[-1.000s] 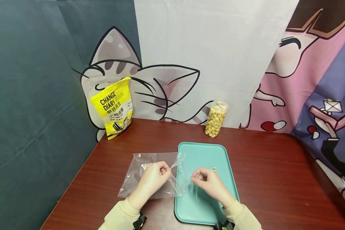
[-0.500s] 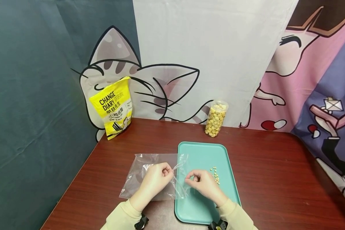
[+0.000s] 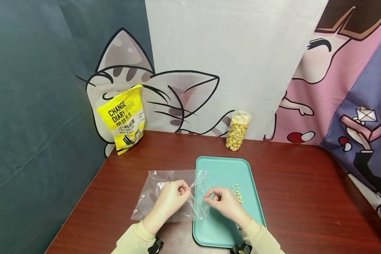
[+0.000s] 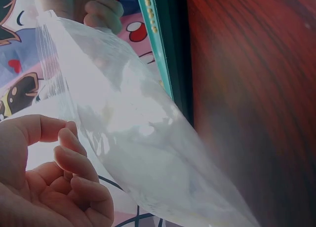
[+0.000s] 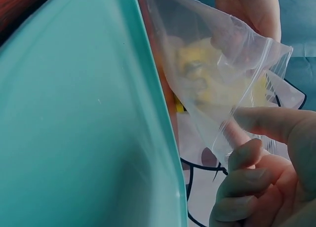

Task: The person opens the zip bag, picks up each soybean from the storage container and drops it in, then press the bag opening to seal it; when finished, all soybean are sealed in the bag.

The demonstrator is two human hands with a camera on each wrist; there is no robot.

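A clear zip-top plastic bag (image 3: 160,197) lies on the dark red table, its mouth lifted toward the teal tray (image 3: 228,169). My left hand (image 3: 183,189) pinches one lip of the mouth, and my right hand (image 3: 210,195) pinches the other lip over the tray's left edge. A small cluster of yellow pellets (image 3: 237,192) lies on the tray just right of my right hand. The left wrist view shows the bag (image 4: 138,138) stretched past my left hand's fingers (image 4: 74,163). In the right wrist view my fingertips (image 5: 256,123) grip the bag (image 5: 212,79) beside the tray (image 5: 74,128).
A yellow snack pouch (image 3: 122,118) leans against the backdrop at the back left. A clear jar of yellow puffs (image 3: 238,131) stands behind the tray. Printed cloth hangs all around the table (image 3: 304,197).
My right hand has shifted left to the bag's mouth, uncovering more of the pellets on the tray. The left hand has hardly moved.
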